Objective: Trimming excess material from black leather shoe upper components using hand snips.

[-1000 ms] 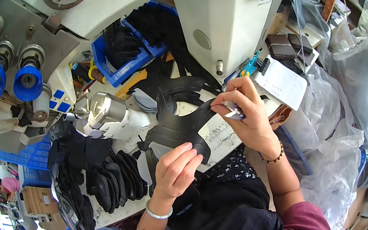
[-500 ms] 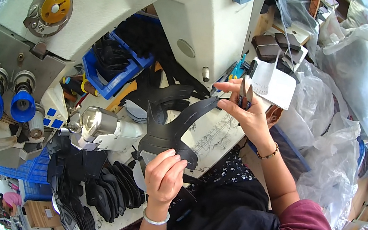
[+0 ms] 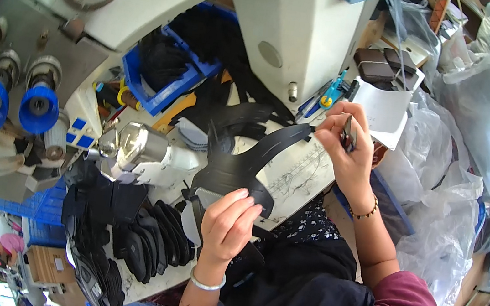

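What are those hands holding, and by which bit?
Left hand: the black piece, by its lower edge. Right hand: its upper-right tip, plus scissors, held part unclear.

Matt, smooth black piece (image 3: pixel 228 173); glossy metal snips (image 3: pixel 349 138)
Crinkled, shiny plastic bags (image 3: pixel 482 93); smooth plastic bin (image 3: pixel 166 98); polished metal post (image 3: pixel 146 146); white paper (image 3: pixel 385 107).

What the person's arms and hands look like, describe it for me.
The left hand is bare, with a smooth pale bangle at its wrist. The right hand is bare too, with a dark beaded bracelet and a short maroon sleeve higher up.
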### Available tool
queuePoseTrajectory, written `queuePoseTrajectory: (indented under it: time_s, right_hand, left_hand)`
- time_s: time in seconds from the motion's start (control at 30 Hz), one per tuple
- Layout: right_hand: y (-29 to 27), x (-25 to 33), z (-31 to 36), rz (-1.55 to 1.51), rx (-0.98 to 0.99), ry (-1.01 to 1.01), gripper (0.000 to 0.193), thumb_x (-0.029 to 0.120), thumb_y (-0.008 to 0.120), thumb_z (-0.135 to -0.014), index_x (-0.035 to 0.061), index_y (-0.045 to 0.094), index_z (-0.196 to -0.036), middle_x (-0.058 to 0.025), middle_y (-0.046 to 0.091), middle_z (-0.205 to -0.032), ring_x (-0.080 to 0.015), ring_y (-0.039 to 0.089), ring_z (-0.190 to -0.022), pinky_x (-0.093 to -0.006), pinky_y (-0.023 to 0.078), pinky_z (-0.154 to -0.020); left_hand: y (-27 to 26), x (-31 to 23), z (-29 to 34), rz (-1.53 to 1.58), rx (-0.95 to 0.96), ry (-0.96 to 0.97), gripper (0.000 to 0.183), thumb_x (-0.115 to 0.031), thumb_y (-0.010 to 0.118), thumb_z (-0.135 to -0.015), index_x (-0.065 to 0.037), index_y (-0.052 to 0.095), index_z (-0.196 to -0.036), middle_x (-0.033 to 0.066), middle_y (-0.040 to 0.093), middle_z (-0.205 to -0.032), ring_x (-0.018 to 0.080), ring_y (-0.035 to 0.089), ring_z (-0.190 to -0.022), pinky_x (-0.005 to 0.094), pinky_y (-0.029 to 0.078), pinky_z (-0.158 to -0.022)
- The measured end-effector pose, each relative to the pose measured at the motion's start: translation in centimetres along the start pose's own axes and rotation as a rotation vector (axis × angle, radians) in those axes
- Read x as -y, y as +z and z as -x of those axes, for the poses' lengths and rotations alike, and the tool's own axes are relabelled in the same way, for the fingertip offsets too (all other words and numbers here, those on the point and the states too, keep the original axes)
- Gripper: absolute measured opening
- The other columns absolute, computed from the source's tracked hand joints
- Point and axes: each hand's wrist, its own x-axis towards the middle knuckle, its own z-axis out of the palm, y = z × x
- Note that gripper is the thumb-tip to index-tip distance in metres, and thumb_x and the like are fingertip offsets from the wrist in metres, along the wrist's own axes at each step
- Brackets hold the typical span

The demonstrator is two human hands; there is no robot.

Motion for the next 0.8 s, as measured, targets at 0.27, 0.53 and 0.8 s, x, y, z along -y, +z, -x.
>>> queuePoseTrajectory:
  time_s: [0.27, 0.53, 0.8]
  right_hand:
    - [2.6, 4.0, 2.1, 0.089, 0.491, -0.044, 0.022, 0.003, 0.077, -0.070, 0.0054, 0.066, -0.089, -0.0026, 0.052, -0.083, -0.0119, 0.049, -0.068, -0.0241, 0.040, -0.058]
    - [3.5, 4.4, 1.8, 0.192, 0.514, -0.008, 0.015, 0.005, 0.074, -0.073, 0.0047, 0.063, -0.083, -0.0054, 0.056, -0.079, -0.0158, 0.054, -0.067, -0.0275, 0.044, -0.058]
    - [3.0, 3.6, 1.4, 0.073, 0.342, -0.008, 0.015, 0.004, 0.070, -0.076, 0.0021, 0.056, -0.081, -0.0056, 0.055, -0.080, -0.0152, 0.055, -0.064, -0.0271, 0.045, -0.058]
  left_hand:
    - [-0.7, 0.7, 0.1, -0.057, 0.087, 0.145, 0.021, 0.010, 0.068, -0.065, -0.002, 0.065, -0.082, 0.0055, 0.060, -0.095, 0.0210, 0.060, -0.096, 0.0268, 0.058, -0.075]
    - [-1.3, 0.7, 0.2, -0.088, 0.167, 0.274, 0.014, 0.005, 0.066, -0.069, -0.002, 0.063, -0.081, 0.0058, 0.059, -0.096, 0.0205, 0.058, -0.100, 0.0265, 0.056, -0.081]
    - [-1.6, 0.8, 0.5, -0.037, 0.194, 0.214, 0.025, 0.006, 0.071, -0.063, -0.004, 0.066, -0.085, 0.0042, 0.059, -0.098, 0.0202, 0.059, -0.097, 0.0278, 0.057, -0.072]
